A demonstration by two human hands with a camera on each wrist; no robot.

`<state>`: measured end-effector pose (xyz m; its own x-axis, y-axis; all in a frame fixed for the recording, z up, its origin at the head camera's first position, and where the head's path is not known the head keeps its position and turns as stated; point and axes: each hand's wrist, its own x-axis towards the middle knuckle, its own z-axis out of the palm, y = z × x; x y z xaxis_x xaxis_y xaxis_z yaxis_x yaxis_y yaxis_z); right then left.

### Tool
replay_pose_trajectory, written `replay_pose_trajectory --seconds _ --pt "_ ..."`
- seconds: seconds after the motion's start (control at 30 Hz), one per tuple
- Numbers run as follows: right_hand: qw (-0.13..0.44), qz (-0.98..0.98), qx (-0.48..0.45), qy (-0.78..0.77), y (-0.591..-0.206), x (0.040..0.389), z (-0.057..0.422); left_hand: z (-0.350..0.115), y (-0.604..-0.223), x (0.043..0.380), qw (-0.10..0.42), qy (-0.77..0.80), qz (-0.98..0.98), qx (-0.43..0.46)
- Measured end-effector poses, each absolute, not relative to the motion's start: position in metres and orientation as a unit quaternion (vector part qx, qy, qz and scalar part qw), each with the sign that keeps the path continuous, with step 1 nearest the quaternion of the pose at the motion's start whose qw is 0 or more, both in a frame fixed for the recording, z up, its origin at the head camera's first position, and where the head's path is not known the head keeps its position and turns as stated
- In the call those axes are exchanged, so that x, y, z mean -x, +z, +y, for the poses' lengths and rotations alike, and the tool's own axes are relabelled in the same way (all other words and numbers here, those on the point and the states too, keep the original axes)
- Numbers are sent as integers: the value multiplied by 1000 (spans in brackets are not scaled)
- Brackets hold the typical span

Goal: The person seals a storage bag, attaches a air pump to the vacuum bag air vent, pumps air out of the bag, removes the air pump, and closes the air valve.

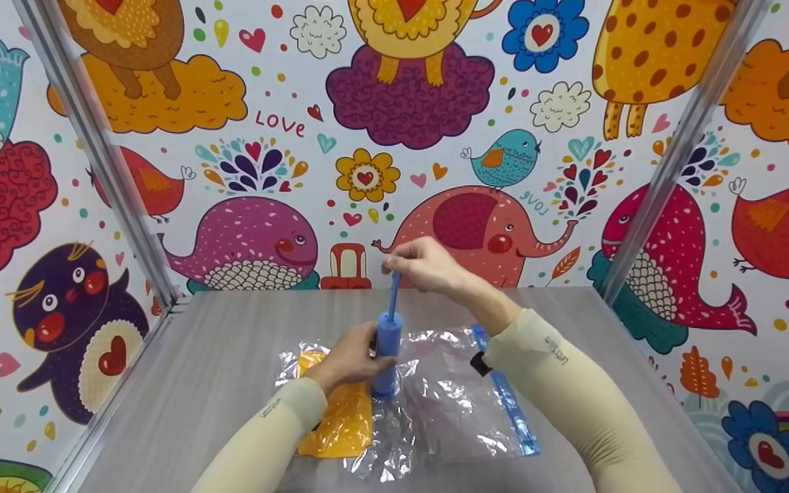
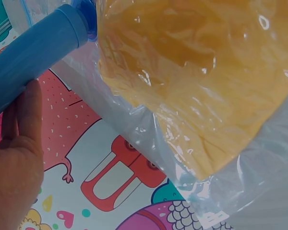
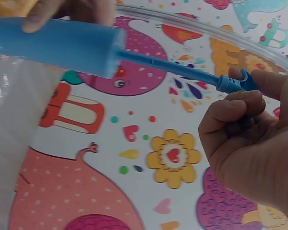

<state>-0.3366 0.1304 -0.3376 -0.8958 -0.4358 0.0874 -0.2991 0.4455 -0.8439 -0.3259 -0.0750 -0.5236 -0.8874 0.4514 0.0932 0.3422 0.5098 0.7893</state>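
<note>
A blue hand pump (image 1: 388,342) stands upright over a clear plastic bag (image 1: 453,404), its base against the film. My left hand (image 1: 357,356) grips the pump's barrel, with fingers and thumb on either side. The thin rod (image 3: 168,68) is drawn far out of the barrel's top. At its upper end my right hand (image 1: 425,267) holds the handle (image 3: 242,81), fingers curled about it. Inside the bag lies a folded orange-yellow cloth-like item (image 2: 201,96), left of the pump. The pump's lower end (image 2: 84,19) meets the bag beside this item.
A blue strip (image 1: 514,411) runs along the bag's right edge. The bag lies on a grey wood-grain table (image 1: 189,383). Close behind the table stands a wall with cartoon animals (image 1: 251,239), with metal posts (image 1: 103,150) at the corners.
</note>
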Motion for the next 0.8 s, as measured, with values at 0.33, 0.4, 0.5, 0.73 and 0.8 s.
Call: replay_pose_trajectory --seconds 0.33,0.4,0.5,0.73,0.8 --pt "17 836 207 -507 -284 324 139 -73 -526 324 52 428 870 -238" --pt "21 837 214 -503 -280 323 140 -73 -525 324 51 427 871 -237" --pt "27 837 224 -499 -279 322 139 -74 -525 324 49 430 870 -237" --pt "31 842 267 -467 -279 320 133 -76 -528 322 48 437 865 -242" --pt "31 844 279 -457 -280 319 130 -76 -529 321 50 435 866 -241"
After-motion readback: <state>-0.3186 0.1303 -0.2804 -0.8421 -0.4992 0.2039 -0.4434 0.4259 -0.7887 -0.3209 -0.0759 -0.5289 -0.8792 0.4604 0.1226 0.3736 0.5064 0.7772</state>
